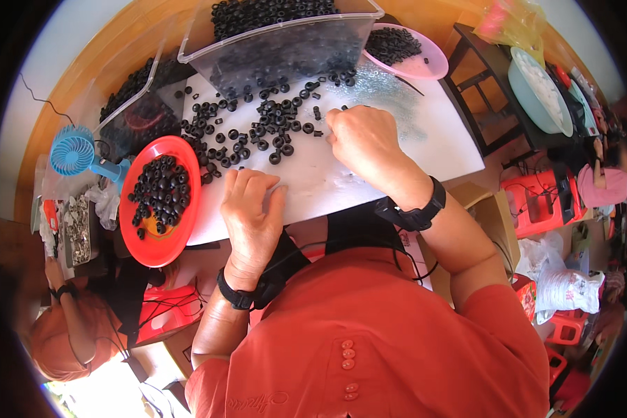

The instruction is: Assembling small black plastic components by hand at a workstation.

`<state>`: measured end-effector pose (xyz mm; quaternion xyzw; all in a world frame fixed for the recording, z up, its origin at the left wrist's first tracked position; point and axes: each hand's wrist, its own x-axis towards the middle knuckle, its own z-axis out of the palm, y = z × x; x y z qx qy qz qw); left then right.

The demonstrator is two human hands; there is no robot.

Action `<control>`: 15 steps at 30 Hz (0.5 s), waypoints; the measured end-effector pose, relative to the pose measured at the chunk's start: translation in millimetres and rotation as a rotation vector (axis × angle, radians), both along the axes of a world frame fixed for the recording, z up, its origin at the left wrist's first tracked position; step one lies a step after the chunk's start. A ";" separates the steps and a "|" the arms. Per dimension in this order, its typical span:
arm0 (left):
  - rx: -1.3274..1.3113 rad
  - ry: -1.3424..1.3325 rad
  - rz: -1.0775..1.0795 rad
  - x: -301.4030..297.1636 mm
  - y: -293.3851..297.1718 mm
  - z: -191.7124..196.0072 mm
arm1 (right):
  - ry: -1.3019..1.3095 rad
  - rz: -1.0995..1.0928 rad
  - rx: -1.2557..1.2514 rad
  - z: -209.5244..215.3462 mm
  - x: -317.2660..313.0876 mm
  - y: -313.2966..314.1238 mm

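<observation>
Small black ring-shaped pieces, some round and some like short sleeves, lie scattered over the white tabletop. My left hand rests at the near left edge of this scatter, fingers bent and thumb held apart; no piece shows in it. Farther right, my right hand is closed, its fingertips drawn together at the table surface. A dark bit shows by its knuckles, but the fingers hide whatever they hold. To the left of my left hand is a red plate with round black pieces heaped on it.
At the back stands a clear plastic bin full of black pieces; another clear bin is left of it. A pink bowl holds small black pieces. A blue fan stands left. Other people sit at both sides.
</observation>
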<state>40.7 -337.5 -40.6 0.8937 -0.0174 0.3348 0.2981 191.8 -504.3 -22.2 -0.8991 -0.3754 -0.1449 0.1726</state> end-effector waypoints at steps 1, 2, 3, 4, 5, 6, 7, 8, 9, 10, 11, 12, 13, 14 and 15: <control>-0.017 -0.010 0.015 -2.8 1.1 -0.1 | -0.016 0.010 -0.006 2.5 -0.2 -0.2; -0.034 -0.020 0.030 -5.1 2.5 -0.3 | -0.032 0.019 -0.011 4.7 -0.3 0.4; -0.035 -0.019 0.032 -7.0 5.1 -1.4 | -0.031 0.021 -0.011 6.1 -0.4 1.3; -0.028 -0.023 0.073 -9.0 9.5 -2.8 | -0.044 0.031 -0.039 7.2 -0.3 2.2; -0.021 -0.027 0.113 -10.9 13.7 -3.7 | -0.057 0.040 -0.067 7.4 -0.4 2.7; -0.021 -0.027 0.114 -12.1 17.2 -3.6 | -0.057 0.041 -0.066 7.4 -0.2 3.1; -0.032 -0.017 0.140 -13.1 20.5 -3.4 | -0.070 0.038 -0.075 7.2 0.1 3.0; -0.043 -0.007 0.164 -13.6 22.9 -3.3 | -0.083 0.035 -0.083 6.9 0.4 2.4; -0.049 0.004 0.174 -14.9 23.8 -3.3 | -0.081 0.037 -0.084 5.2 0.8 1.0; -0.050 0.006 0.176 -15.3 24.0 -3.4 | -0.066 0.034 -0.057 3.1 2.2 -1.0; -0.019 -0.014 0.173 -14.7 24.0 -3.3 | -0.052 0.030 -0.031 1.5 3.0 -2.7; 0.011 -0.034 0.171 -14.5 24.2 -2.8 | -0.048 0.033 -0.031 1.4 1.9 -3.3; 0.012 -0.030 0.173 -12.0 23.9 -1.8 | -0.040 0.029 -0.056 2.3 0.7 -4.0; 0.056 -0.046 0.137 -7.1 22.7 -0.3 | -0.032 0.024 -0.082 2.5 -0.3 -4.1; 0.101 -0.061 0.099 -1.9 21.0 2.5 | -0.028 0.024 -0.080 2.6 -0.7 -3.9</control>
